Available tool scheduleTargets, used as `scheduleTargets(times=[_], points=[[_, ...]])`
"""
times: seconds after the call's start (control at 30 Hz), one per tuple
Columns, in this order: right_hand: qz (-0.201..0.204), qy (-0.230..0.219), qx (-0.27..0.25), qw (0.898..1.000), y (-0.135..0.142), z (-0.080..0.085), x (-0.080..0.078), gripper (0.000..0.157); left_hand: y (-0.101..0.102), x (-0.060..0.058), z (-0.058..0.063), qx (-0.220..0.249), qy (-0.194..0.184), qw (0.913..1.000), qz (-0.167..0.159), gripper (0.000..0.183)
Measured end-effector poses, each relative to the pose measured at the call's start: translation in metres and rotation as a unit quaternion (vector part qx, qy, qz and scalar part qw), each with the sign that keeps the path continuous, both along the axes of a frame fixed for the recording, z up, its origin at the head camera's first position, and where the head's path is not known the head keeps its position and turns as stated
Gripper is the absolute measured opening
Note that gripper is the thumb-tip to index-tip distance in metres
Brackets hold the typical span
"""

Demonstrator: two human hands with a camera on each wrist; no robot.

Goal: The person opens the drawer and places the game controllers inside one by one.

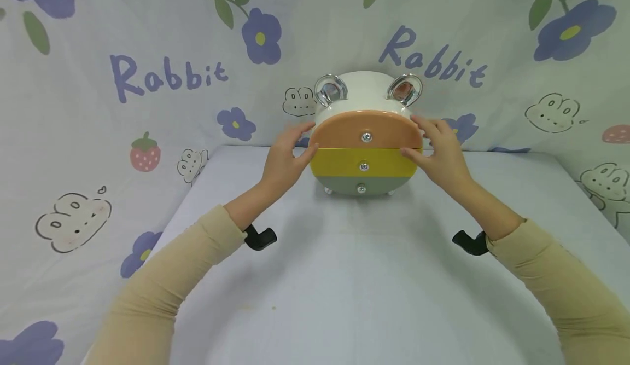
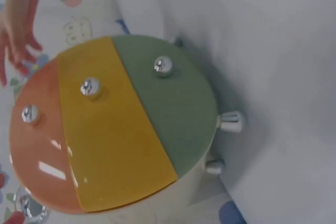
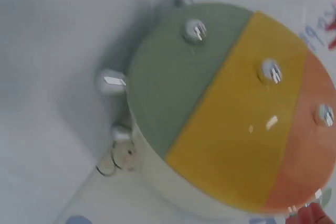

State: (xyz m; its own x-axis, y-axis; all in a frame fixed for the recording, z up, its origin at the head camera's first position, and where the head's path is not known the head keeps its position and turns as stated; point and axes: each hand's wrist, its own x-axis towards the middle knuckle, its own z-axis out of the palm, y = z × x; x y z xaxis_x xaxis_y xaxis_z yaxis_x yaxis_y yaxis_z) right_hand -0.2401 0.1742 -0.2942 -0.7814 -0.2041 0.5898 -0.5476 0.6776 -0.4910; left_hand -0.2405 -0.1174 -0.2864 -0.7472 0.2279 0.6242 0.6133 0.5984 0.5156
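A small rounded drawer box (image 1: 366,94) stands on the table, with a white body, two silver ear shapes on top and short silver feet. Its front has an orange drawer (image 1: 339,134), a yellow drawer (image 1: 339,162) and a grey-green drawer (image 1: 339,184), each with a round silver knob; all three look closed. My left hand (image 1: 285,156) is at the box's left side, thumb and fingers spread apart. On the other side is my right hand (image 1: 443,154), likewise spread, its thumb in front of the yellow drawer. Whether the fingertips touch the box is hard to tell.
The box stands near the back of a white-covered table (image 1: 364,288). Behind it hangs a white cloth (image 1: 172,20) with purple flowers, rabbit drawings and the word Rabbit. A black piece (image 1: 261,238) sits at the left wrist, another black piece (image 1: 470,243) at the right.
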Motion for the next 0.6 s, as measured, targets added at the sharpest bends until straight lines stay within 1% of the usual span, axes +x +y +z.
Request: scheduleTargets(times=[0.1, 0.17, 0.27, 0.37, 0.43, 0.6], points=[[0.036, -0.014, 0.044, 0.998, -0.009, -0.019, 0.006, 0.056, -0.001, -0.009, 0.004, 0.005, 0.013, 0.9999, 0.008, 0.041], [0.055, -0.032, 0.071, 0.995, -0.015, -0.031, 0.007, 0.053, 0.001, -0.018, 0.004, 0.006, 0.025, 0.9996, 0.015, 0.043], [0.059, -0.046, 0.098, 0.992, -0.023, -0.044, 0.008, 0.050, 0.002, -0.031, 0.008, 0.007, 0.032, 0.9991, 0.028, 0.048], [0.057, -0.045, 0.106, 0.992, -0.031, -0.051, 0.008, 0.049, 0.004, -0.042, 0.017, -0.003, 0.021, 0.9987, 0.047, 0.058], [0.059, -0.043, 0.110, 0.991, -0.035, -0.052, 0.007, 0.049, 0.005, -0.048, 0.024, -0.009, 0.006, 0.9984, 0.055, 0.065], [0.063, -0.023, 0.105, 0.992, -0.044, -0.053, 0.004, 0.047, 0.014, -0.059, 0.038, -0.034, -0.048, 0.9964, 0.061, 0.083]])
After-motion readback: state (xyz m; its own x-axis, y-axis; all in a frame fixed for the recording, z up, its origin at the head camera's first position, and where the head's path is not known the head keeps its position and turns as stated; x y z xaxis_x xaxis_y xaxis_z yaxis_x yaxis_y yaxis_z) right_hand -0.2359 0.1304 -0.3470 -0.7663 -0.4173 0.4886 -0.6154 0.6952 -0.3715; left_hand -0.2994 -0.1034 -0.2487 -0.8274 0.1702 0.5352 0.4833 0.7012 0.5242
